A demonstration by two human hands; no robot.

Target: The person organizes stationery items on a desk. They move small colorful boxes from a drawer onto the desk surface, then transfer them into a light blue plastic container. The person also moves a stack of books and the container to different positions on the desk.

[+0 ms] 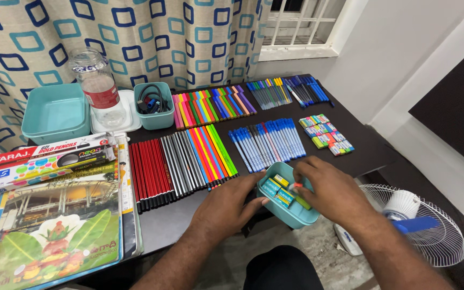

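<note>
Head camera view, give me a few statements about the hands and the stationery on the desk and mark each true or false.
1. The left hand steadies the small teal container at the near desk edge. True.
2. The right hand reaches into that container, which holds small boxed erasers. True.
3. The container is empty. False: several small boxes lie in it.
4. The blue pens lie scattered loose. False: they lie in a neat row side by side.
5. A plastic bottle stands between two teal tubs at the back. True.
6. The fan stands on the desk. False: it sits lower, beside the desk.
</note>
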